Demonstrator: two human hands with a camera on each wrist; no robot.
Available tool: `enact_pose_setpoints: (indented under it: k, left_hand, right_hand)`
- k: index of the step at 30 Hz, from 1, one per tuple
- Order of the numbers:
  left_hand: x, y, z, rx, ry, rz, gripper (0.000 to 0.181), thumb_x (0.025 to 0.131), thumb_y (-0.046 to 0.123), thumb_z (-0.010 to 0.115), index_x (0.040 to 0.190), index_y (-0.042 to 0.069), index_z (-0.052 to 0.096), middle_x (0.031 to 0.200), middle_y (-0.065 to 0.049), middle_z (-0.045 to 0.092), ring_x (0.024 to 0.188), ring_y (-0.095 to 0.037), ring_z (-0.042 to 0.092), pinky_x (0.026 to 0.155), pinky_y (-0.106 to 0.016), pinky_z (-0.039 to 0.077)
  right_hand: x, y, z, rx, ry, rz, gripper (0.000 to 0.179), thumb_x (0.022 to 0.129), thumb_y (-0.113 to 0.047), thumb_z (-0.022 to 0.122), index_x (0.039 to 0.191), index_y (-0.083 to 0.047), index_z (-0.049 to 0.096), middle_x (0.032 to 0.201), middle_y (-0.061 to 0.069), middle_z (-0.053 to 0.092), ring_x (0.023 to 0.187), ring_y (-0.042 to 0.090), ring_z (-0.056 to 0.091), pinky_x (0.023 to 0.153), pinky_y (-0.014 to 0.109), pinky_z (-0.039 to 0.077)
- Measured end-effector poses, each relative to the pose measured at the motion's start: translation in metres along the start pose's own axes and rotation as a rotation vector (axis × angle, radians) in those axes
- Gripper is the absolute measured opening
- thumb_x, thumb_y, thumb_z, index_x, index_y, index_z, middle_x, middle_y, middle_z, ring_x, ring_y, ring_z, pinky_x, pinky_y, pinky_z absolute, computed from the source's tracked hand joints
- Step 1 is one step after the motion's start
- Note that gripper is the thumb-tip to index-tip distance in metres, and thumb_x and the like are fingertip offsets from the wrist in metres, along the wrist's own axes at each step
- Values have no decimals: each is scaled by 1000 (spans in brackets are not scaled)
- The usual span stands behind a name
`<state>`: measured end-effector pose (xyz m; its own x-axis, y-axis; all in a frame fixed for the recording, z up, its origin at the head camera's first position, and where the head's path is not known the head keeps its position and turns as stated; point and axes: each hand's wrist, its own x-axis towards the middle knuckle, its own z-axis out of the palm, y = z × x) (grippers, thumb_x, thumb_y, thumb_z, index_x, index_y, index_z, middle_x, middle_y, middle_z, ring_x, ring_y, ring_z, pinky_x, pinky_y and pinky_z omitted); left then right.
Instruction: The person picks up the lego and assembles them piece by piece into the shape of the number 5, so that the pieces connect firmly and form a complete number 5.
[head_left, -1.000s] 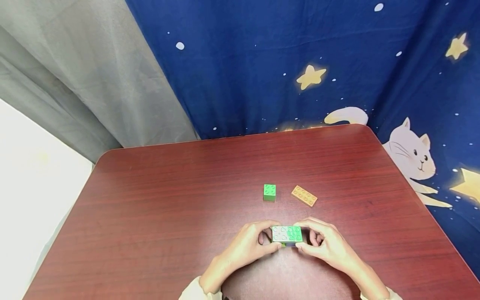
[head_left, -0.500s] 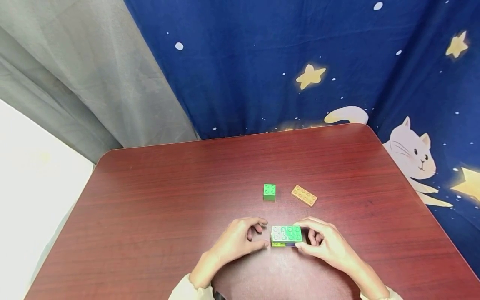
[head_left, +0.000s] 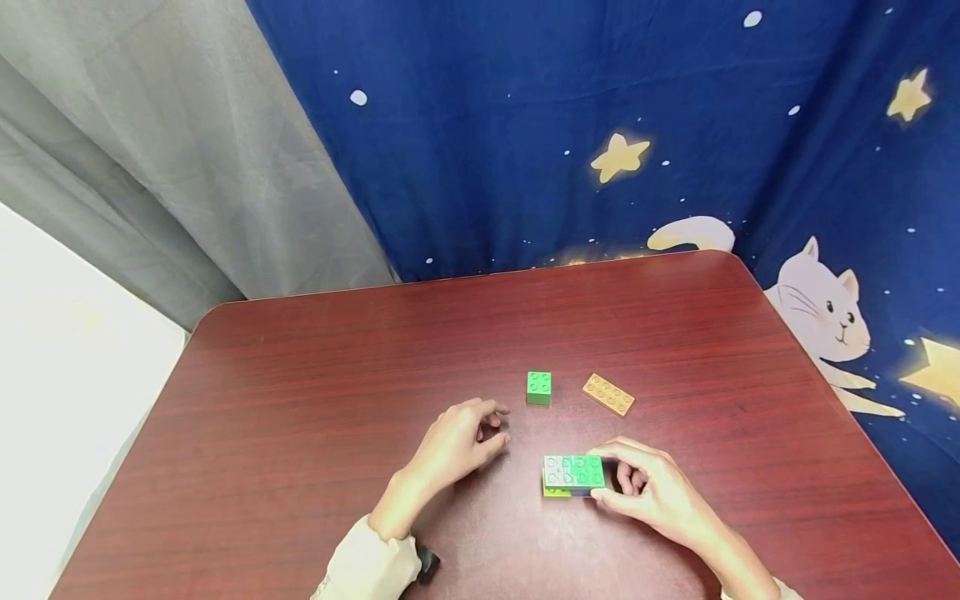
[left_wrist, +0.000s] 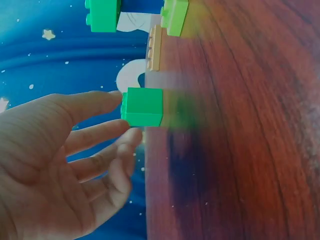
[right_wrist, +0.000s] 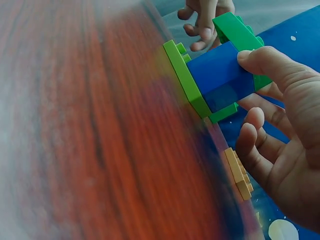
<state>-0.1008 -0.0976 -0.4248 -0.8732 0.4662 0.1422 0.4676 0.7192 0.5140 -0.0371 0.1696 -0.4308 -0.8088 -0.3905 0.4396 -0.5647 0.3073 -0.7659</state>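
A small stack of toy building bricks stands on the table: a lime-green plate (right_wrist: 186, 80) at the bottom, a blue brick (right_wrist: 220, 72) in the middle, and a longer green brick (head_left: 574, 471) on top. My right hand (head_left: 651, 492) pinches this stack at its right end, thumb on the near side and fingers on the far side. To the left of the stack, my left hand (head_left: 457, 442) is off it with fingers loosely bent and nothing held. Its fingertips are nearest a small square green brick (head_left: 538, 387), which lies ahead and to the right, apart from them.
An orange flat plate with studs (head_left: 608, 394) lies beyond the stack, right of the small green brick. The reddish-brown table (head_left: 315, 400) reaches back to a blue star-patterned curtain (head_left: 495, 150) and a grey curtain (head_left: 225, 150).
My left hand has let go of the stack's left end and moved left, then forward towards the small green brick. My right hand and the stack have stayed in place.
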Motion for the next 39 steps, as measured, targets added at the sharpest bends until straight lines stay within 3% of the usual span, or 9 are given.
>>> enact_pose_setpoints:
  k: [6, 11, 25, 29, 35, 39]
  left_hand:
    - [13, -3, 5, 25, 64, -1, 22, 80, 19, 70, 102, 15, 68, 84, 6, 60, 66, -9, 54, 56, -25, 42]
    - [24, -4, 8, 22, 83, -52, 25, 79, 22, 72, 102, 14, 67, 87, 4, 62, 72, -13, 57, 59, -29, 45]
    - [48, -2, 20, 37, 17, -94, 56, 78, 30, 74, 126, 10, 54, 110, -3, 59, 95, -19, 58, 73, -41, 49]
    - [52, -3, 24, 28, -7, -74, 61, 78, 30, 75, 131, 9, 50, 112, -5, 58, 96, -20, 57, 74, -41, 49]
    - [59, -6, 27, -1, -36, -60, 60, 76, 27, 77, 128, 9, 53, 106, -5, 59, 88, -16, 54, 73, -37, 47]
    - [63, -7, 29, -17, -43, -62, 46, 76, 24, 77, 117, 10, 61, 100, -4, 58, 84, -15, 53, 69, -33, 45]
  right_hand:
    - [0, -2, -2, -3, -8, 26, 41, 66, 4, 79, 102, -10, 65, 86, -2, 58, 51, 15, 45, 44, 17, 39]
    - [1, -2, -3, 2, -8, 28, 40, 66, 4, 79, 101, -10, 65, 86, -2, 58, 51, 16, 45, 44, 16, 39]
    - [0, 1, 0, 25, 0, 1, 41, 66, 4, 78, 102, -10, 65, 85, -3, 57, 51, 14, 44, 43, 15, 38]
    - [0, 1, 0, 22, -6, 13, 40, 66, 5, 79, 101, -10, 65, 84, -2, 57, 51, 15, 45, 43, 16, 39]
    - [0, 0, -1, 6, -31, 73, 40, 66, 3, 80, 101, -12, 65, 84, -2, 59, 51, 17, 47, 44, 17, 41]
    - [0, 1, -1, 18, -18, 39, 41, 66, 4, 79, 101, -11, 65, 84, -2, 58, 50, 16, 46, 44, 16, 40]
